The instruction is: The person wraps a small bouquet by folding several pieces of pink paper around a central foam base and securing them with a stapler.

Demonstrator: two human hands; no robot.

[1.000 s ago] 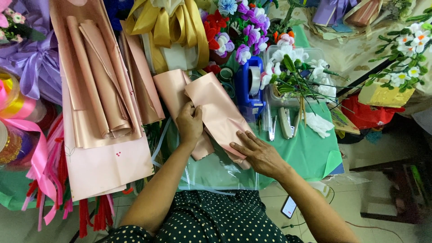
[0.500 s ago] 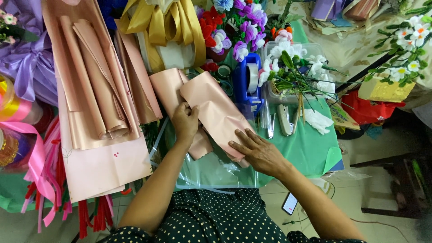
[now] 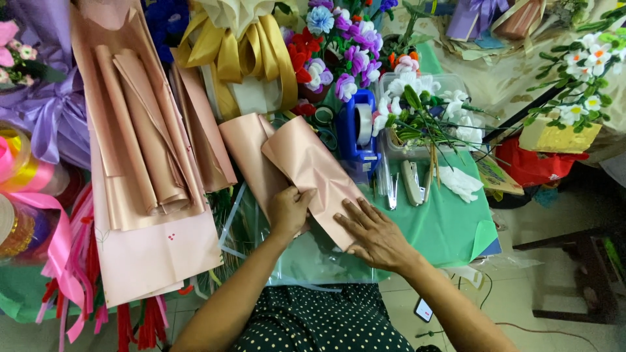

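Observation:
A folded sheet of shiny peach wrapping paper (image 3: 306,163) lies slanted on the green table cover (image 3: 450,228). My left hand (image 3: 288,210) pinches its near left edge with curled fingers. Flat on the sheet's lower right end rests my right hand (image 3: 375,234), palm down, fingers spread. A second peach sheet (image 3: 246,146) sticks out from under the first, to its left.
A stack of peach paper sheets (image 3: 140,163) fills the left. Gold ribbon (image 3: 228,52), artificial flowers (image 3: 339,45), a blue tape dispenser (image 3: 360,127) and a stapler (image 3: 412,182) stand behind the sheet. Pink ribbon rolls (image 3: 26,189) lie far left. A phone (image 3: 424,309) lies below.
My left hand has shifted slightly down along the sheet's edge. My right hand stays pressed on the sheet. The view has tilted a little.

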